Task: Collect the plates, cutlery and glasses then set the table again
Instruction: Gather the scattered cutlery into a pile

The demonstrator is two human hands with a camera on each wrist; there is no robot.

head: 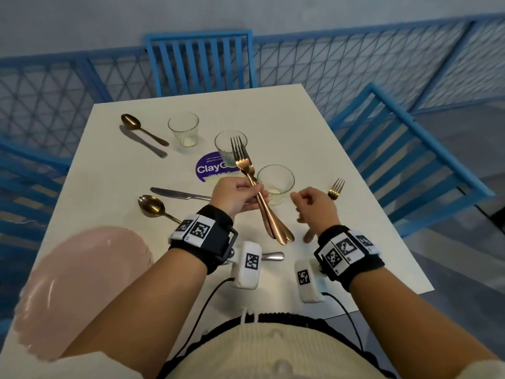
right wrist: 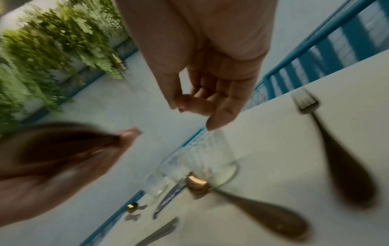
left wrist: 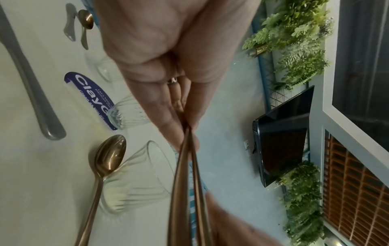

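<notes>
A person's left hand [head: 236, 195] is gripping copper forks [head: 250, 173] above the white table [head: 341, 149], while the right hand [head: 314, 206], loosely curled and holding nothing, is hovering near another fork [head: 335, 188]; the dangling handles risk clipping the nearest glass [head: 276, 184].

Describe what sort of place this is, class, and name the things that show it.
Probably a café or office pantry dining corner: a white table set with glasses and cutlery, blue slatted chairs around it, and hanging plants beside a wall screen.
</notes>
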